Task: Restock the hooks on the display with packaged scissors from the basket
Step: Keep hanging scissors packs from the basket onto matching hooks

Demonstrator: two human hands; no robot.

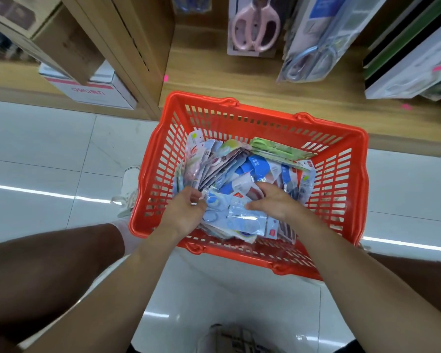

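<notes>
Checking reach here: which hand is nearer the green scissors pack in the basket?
Right. The right hand lies below the green pack; the left hand is farther left.

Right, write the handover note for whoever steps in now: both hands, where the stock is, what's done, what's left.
Left hand: down in the orange basket, fingers closed on the edge of a blue scissors pack.
Right hand: resting on the same pile, grip unclear.
Stock: the basket sits on the floor against the wooden display, full of mixed packs.
Display: pink scissors and a blue pair hang above.
Done: nothing lifted out yet.
Left: pick packs out and hang them on the hooks.
</notes>
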